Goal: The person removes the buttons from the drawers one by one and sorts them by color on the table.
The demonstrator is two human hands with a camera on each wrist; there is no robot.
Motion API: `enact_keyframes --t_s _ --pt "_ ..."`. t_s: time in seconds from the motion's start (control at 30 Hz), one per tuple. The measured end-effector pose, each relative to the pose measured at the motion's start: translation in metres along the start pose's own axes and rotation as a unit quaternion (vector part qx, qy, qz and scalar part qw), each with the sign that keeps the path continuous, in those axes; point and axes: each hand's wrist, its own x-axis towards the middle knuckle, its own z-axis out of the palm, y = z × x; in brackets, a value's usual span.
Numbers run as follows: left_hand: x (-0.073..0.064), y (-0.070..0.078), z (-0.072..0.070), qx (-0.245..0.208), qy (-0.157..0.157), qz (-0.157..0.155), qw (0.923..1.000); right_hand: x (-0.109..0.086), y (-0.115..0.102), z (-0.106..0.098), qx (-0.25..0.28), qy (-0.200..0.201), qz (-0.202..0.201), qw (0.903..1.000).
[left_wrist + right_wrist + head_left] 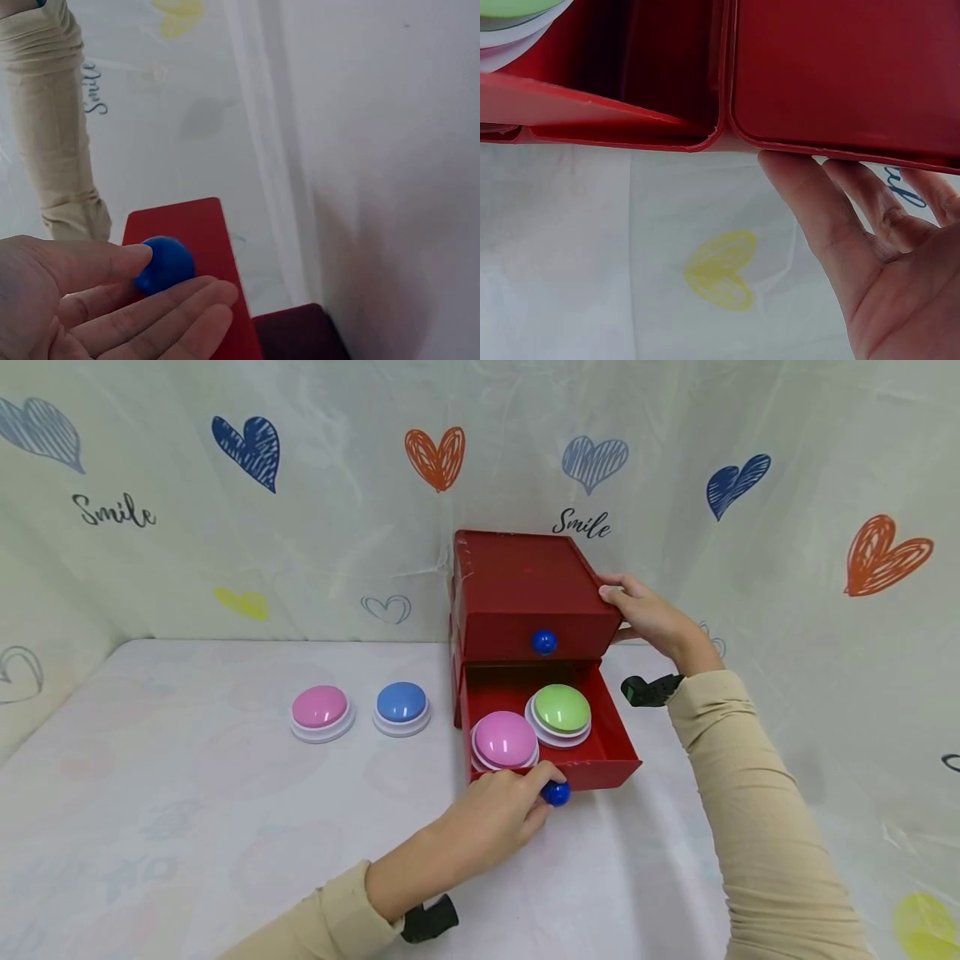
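A red two-drawer box (525,572) stands against the back wall, its lower drawer (603,775) pulled out. My left hand (491,814) pinches that drawer's round blue knob (171,264) between thumb and fingers. In the drawer sit a pink dome-shaped push button (506,739) at front left and a green push button (562,707) farther back on the right, both on white bases. My right hand (648,614) rests against the box's upper right side. In the right wrist view its straight fingers (810,191) touch the red side panel (847,75).
Left of the box, a pink push button (319,706) and a blue push button (401,702) stand on the white-covered table (225,810). The upper drawer, with its own blue knob (544,642), is closed. A white sheet with printed hearts hangs close behind the box.
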Motion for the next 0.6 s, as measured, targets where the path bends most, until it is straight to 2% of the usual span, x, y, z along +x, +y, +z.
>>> enact_keyframes --t_s 0.2,0.33,0.47,0.6 --pt "0.000 0.004 -0.013 -0.004 0.002 0.005 1.0000 0.001 0.000 0.000 0.004 -0.001 -0.003 1.0000" --pt "0.001 0.006 -0.025 -0.037 0.012 0.024 0.9990 0.001 0.001 -0.001 0.005 -0.002 -0.002 1.0000" --pt "0.005 0.006 -0.037 -0.085 0.043 0.043 0.9946 0.000 0.000 -0.001 0.004 0.000 0.000 1.0000" --pt "0.012 0.003 -0.049 -0.103 0.090 0.056 0.9890 0.000 -0.001 0.000 0.006 0.000 0.003 1.0000"
